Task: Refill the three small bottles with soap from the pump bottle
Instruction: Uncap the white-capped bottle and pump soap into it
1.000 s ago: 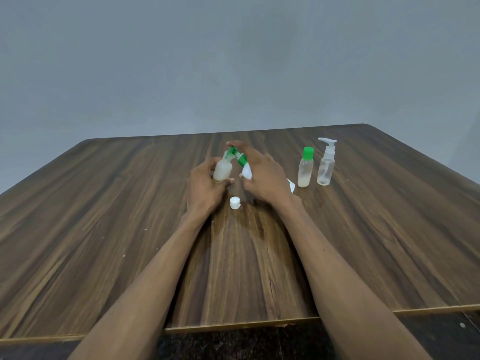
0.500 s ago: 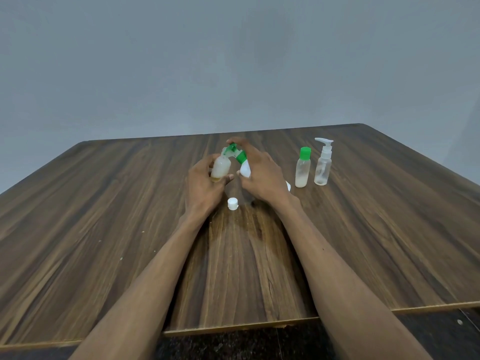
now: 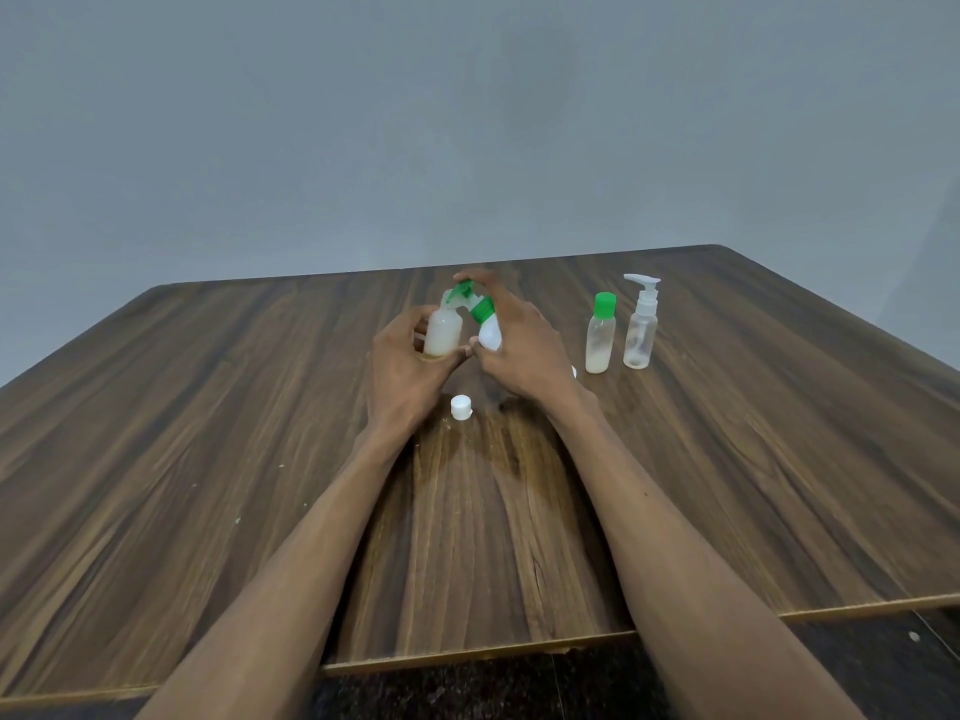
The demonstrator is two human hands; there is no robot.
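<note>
While left hand (image 3: 410,363) grips uncapped small bottle (image 3: 443,332) upright, right hand (image 3: 519,345) holds tilted pump bottle (image 3: 487,324), nozzle over its mouth; white cap (image 3: 461,407) parked on tabletop (image 3: 208,433).

Bottles and cap on table (image 3: 208,459)

Two bottles (image 3: 443,332) (image 3: 488,324) are held centrally; loose cap (image 3: 461,407) lies before them; capped bottle (image 3: 600,337) and pump bottle (image 3: 641,330) stand rightward, side by side.

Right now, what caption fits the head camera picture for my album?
Left hand holds a small bottle while right hand tips the green-pump bottle into it.
</note>
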